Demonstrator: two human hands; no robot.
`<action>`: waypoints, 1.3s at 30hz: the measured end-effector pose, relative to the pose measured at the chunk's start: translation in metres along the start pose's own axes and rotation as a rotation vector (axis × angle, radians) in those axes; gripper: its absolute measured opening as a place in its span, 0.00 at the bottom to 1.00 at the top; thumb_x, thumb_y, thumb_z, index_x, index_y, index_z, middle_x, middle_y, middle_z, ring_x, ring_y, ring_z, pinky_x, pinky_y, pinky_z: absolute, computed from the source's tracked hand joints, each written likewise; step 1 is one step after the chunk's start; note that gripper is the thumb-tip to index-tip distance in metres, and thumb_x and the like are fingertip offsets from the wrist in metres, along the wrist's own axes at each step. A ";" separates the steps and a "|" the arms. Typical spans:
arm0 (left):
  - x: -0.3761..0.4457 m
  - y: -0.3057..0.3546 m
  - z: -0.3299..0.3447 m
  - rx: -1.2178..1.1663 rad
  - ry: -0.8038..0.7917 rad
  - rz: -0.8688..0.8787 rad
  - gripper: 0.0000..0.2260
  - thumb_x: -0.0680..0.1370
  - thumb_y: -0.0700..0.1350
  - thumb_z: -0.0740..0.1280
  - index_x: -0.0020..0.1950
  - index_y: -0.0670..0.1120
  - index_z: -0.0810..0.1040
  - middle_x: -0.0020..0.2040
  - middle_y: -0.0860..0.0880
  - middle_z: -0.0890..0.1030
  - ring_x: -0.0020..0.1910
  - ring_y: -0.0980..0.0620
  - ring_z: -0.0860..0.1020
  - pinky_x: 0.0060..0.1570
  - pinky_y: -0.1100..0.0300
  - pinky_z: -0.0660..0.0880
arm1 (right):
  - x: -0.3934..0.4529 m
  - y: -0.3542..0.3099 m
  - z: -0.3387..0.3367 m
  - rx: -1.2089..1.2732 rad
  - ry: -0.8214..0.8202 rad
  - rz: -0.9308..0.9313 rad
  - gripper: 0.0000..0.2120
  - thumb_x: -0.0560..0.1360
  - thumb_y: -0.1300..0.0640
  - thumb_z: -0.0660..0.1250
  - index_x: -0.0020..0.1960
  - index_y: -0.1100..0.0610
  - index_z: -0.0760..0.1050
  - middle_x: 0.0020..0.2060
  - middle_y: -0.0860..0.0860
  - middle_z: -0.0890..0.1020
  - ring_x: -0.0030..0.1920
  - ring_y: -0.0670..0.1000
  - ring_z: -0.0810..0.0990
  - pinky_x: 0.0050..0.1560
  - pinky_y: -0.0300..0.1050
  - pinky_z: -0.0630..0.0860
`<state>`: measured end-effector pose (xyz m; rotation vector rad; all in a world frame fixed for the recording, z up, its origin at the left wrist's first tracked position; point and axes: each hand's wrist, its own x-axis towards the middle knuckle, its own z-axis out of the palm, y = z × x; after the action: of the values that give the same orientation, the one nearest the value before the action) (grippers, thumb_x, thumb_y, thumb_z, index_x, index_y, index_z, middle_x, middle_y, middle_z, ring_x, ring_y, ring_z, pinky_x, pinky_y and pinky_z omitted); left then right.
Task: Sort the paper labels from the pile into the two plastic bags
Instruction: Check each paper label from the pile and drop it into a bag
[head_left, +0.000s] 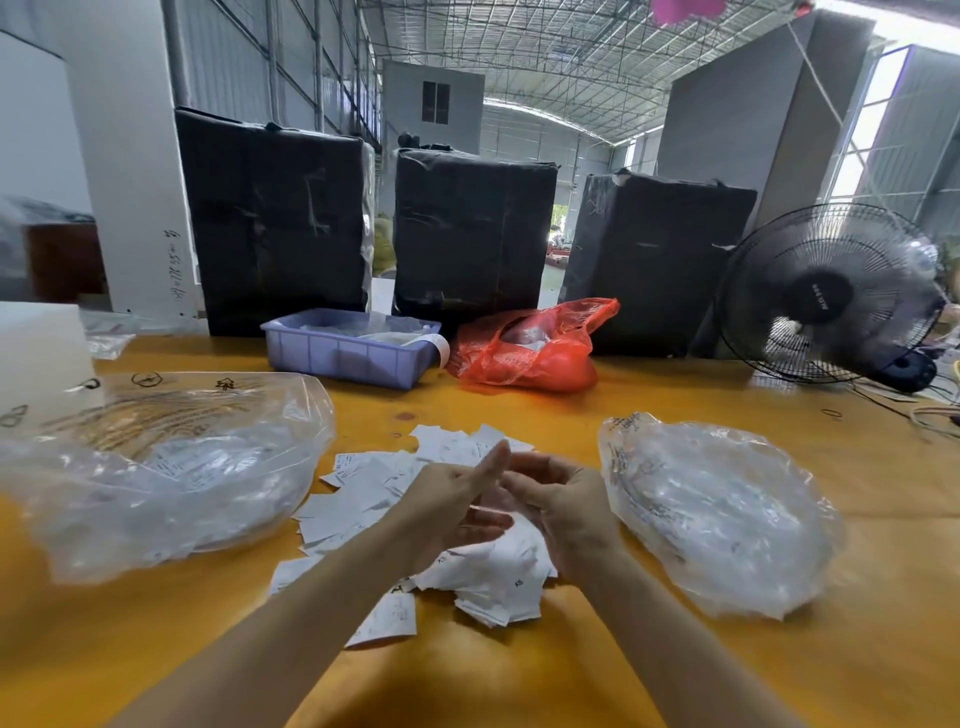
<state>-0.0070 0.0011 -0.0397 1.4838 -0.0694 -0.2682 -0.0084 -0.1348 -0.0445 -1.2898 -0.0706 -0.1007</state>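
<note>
The left bag (156, 467) lies open left of the hands, the right bag (722, 514) just beside the right hand (566, 509). The pile of labels (467, 545) sits under both hands. The left hand (457, 499) is relaxed; what the right grasps, I cannot tell.

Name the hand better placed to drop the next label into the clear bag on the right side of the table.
Right. The right hand hovers over the label pile directly beside that right clear bag. The left hand would probably have to cross over it.
</note>
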 end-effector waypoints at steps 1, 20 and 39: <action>-0.001 -0.001 -0.002 -0.027 0.006 -0.002 0.22 0.63 0.58 0.74 0.43 0.40 0.83 0.38 0.45 0.84 0.35 0.51 0.83 0.35 0.62 0.78 | 0.000 0.001 0.000 0.001 -0.005 -0.012 0.07 0.69 0.73 0.69 0.44 0.65 0.79 0.37 0.59 0.83 0.41 0.56 0.83 0.43 0.44 0.81; 0.002 0.001 -0.021 0.136 -0.069 0.097 0.30 0.59 0.48 0.78 0.58 0.47 0.73 0.47 0.48 0.85 0.45 0.53 0.82 0.45 0.59 0.74 | 0.001 -0.002 -0.009 -0.244 -0.120 -0.053 0.09 0.66 0.67 0.75 0.44 0.61 0.78 0.29 0.53 0.81 0.31 0.50 0.78 0.36 0.39 0.75; 0.013 0.000 -0.046 -0.029 0.271 0.082 0.13 0.67 0.30 0.74 0.45 0.43 0.77 0.33 0.50 0.84 0.34 0.54 0.81 0.35 0.61 0.75 | -0.001 0.022 0.002 -1.527 -0.370 -0.504 0.17 0.75 0.45 0.65 0.53 0.57 0.80 0.49 0.54 0.82 0.51 0.54 0.77 0.52 0.45 0.70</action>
<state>0.0152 0.0432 -0.0450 1.4720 0.0908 -0.0003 -0.0071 -0.1265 -0.0646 -2.7814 -0.7506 -0.3925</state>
